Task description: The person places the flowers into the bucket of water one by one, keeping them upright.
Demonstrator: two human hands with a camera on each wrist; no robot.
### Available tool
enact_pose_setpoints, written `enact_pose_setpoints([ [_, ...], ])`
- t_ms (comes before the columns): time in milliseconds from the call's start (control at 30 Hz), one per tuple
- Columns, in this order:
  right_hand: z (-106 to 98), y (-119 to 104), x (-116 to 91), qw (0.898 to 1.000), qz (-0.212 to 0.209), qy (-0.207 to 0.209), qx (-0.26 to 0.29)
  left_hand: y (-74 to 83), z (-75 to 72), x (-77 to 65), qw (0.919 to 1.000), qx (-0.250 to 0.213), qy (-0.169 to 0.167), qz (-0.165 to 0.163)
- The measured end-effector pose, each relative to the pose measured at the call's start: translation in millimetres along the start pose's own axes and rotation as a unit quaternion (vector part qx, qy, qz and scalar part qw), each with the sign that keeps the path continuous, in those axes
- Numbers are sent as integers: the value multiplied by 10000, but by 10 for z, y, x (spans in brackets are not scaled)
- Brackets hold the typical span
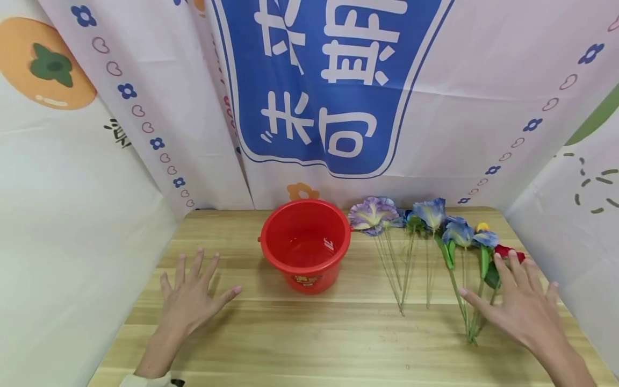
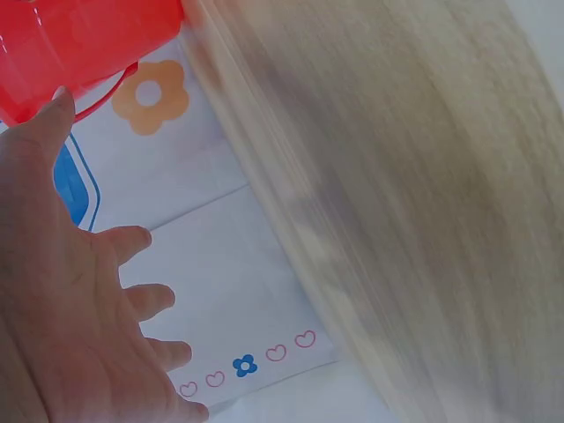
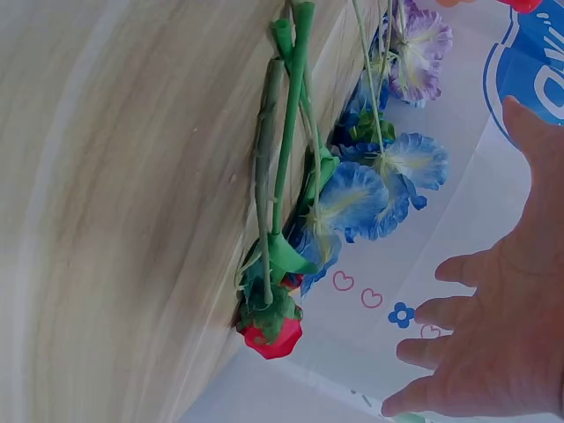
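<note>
My left hand (image 1: 191, 298) is spread with straight fingers above the left part of the table, holding nothing. To its right stands a red bucket (image 1: 309, 279), upright, with nothing visible inside. My right hand (image 1: 524, 306) is spread too, over the right side, its fingertips overlapping a red rose (image 1: 508, 252) in the head view. Artificial flowers lie in a row there: a purple iris (image 1: 372, 212), a blue iris (image 1: 430, 212) and another blue iris (image 1: 458, 232). Their green stems (image 3: 286, 132) point toward the front. In the right wrist view the red rose (image 3: 273, 339) lies apart from my fingers.
A wooden table (image 1: 338, 344) bears everything. Behind it hangs a white printed cloth (image 1: 435, 161) with a blue panel (image 1: 309, 80), and cloth walls close in the left and right sides. A small yellow bloom (image 1: 482, 227) lies at the back right.
</note>
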State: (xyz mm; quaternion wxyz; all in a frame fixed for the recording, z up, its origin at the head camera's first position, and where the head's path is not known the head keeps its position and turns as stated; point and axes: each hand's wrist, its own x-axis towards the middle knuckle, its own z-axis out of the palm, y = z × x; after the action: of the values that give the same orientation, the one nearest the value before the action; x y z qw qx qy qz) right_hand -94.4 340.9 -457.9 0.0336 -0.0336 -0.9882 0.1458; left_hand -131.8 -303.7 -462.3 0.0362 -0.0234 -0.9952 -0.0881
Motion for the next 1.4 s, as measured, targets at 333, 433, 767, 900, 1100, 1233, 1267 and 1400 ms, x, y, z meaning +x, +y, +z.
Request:
enact_pose_setpoints([
  [333, 48, -115, 123, 9998, -39, -178, 105, 29, 1, 47, 10000, -22, -26, 45],
  [433, 66, -160, 156, 9998, -116, -144, 88, 52, 9, 77, 10000, 8, -1, 72],
  [767, 129, -315, 257, 9994, -198, -128, 245, 176, 41, 222, 9999, -65, 68, 132],
  [900, 163, -352, 300, 9991, -235, -129, 326, 230, 41, 271, 9998, -101, 51, 137],
  [1100, 216, -421, 380, 9984, -319, -8, 467, 290, 37, 343, 9995, -272, 63, 120],
  [1233, 251, -461, 410, 9969, -402, 41, 675, 317, 35, 404, 9989, -414, 144, 136],
  [1267, 259, -472, 420, 9965, -423, 64, 714, 324, 30, 418, 9987, -450, 174, 147],
  [1400, 285, -515, 463, 9956, -451, 111, 811, 346, -6, 467, 9975, -594, 316, 201],
])
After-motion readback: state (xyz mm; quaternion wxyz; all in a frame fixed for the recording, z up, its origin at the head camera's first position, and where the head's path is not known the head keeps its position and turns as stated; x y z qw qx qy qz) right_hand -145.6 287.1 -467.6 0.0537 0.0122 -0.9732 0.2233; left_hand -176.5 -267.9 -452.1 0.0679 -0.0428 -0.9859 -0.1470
